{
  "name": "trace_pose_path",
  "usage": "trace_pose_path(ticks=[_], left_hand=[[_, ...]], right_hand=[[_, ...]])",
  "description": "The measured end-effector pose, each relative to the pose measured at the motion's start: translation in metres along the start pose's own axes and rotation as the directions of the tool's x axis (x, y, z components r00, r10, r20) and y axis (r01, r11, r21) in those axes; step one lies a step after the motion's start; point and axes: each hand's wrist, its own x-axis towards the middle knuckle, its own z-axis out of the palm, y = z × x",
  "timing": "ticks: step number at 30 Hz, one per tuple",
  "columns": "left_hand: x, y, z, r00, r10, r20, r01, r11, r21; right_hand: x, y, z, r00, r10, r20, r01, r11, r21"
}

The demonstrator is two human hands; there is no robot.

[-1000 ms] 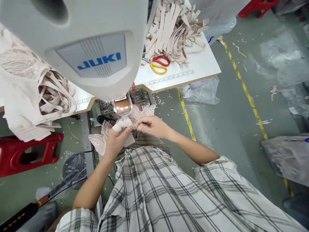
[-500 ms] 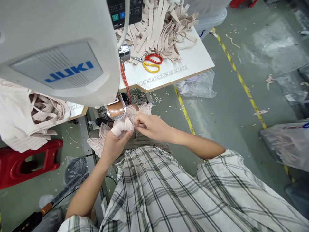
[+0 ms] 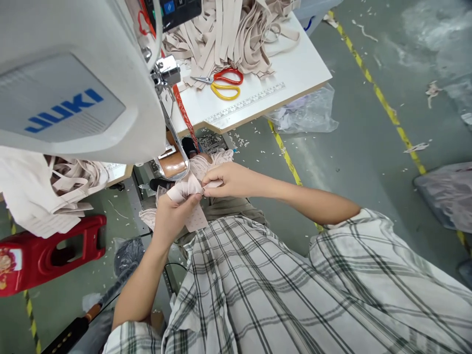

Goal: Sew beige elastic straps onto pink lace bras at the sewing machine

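Pale pink fabric (image 3: 184,189) is bunched and folded just below the front of a white JUKI sewing machine (image 3: 92,118). My left hand (image 3: 171,216) grips it from the left, thumb pressed on top. My right hand (image 3: 226,179) pinches its right edge, fingertips close to the left thumb, and a short pale end shows between the fingers. A flat tail of the fabric hangs below my left thumb. Pink lace (image 3: 221,156) spreads behind the hands, partly over my lap. The fingertips hide the exact spot where they meet.
Scissors (image 3: 225,84) with red and yellow handles lie on the white table (image 3: 295,64), beside a heap of beige strips (image 3: 236,34). More strips (image 3: 73,177) sit on the left table. A red plastic stool (image 3: 70,250) stands on the floor at left.
The flat fabric tail now hangs below my left hand, and a pale end shows in my right fingers. Both hands remain close together at the fabric. The camera view has shifted slightly.
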Motion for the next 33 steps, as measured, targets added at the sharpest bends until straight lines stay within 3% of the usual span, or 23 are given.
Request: trace_pose_path(ticks=[5, 10, 16, 19, 22, 24, 29, 31, 33], left_hand=[[0.005, -0.006, 0.001, 0.998, -0.063, -0.005, 0.061, 0.983, -0.174], [0.008, -0.014, 0.009, 0.985, -0.162, -0.058, 0.131, 0.924, -0.358], [0.014, -0.015, 0.023, 0.974, -0.181, -0.14, 0.087, 0.859, -0.504], [0.011, -0.006, 0.028, 0.967, -0.168, -0.193, 0.039, 0.842, -0.539], [0.001, -0.001, 0.023, 0.976, -0.129, -0.174, 0.029, 0.875, -0.484], [-0.007, -0.005, 0.017, 0.984, -0.094, -0.15, 0.013, 0.883, -0.47], [-0.025, -0.027, 0.013, 0.946, -0.01, -0.323, -0.208, 0.747, -0.632], [-0.028, -0.03, 0.015, 0.963, 0.021, -0.269, -0.212, 0.675, -0.706], [-0.028, -0.028, 0.014, 0.963, 0.105, -0.247, -0.256, 0.638, -0.726]], right_hand=[[0.001, 0.004, 0.007, 0.976, 0.206, 0.066, -0.216, 0.929, 0.301], [0.002, 0.006, 0.01, 0.973, 0.223, 0.057, -0.226, 0.88, 0.417], [0.002, -0.002, 0.008, 0.977, 0.215, -0.007, -0.197, 0.904, 0.38], [0.001, -0.007, 0.009, 0.981, 0.16, -0.106, -0.127, 0.956, 0.264], [0.001, -0.014, 0.006, 0.99, 0.064, -0.128, -0.048, 0.991, 0.127], [0.003, -0.021, 0.0, 0.996, 0.039, -0.079, -0.03, 0.993, 0.118], [0.018, -0.043, -0.026, 0.978, 0.137, 0.157, -0.191, 0.888, 0.417], [0.03, -0.052, -0.036, 0.964, 0.108, 0.244, -0.216, 0.85, 0.48], [0.043, -0.06, -0.044, 0.945, 0.037, 0.324, -0.184, 0.882, 0.435]])
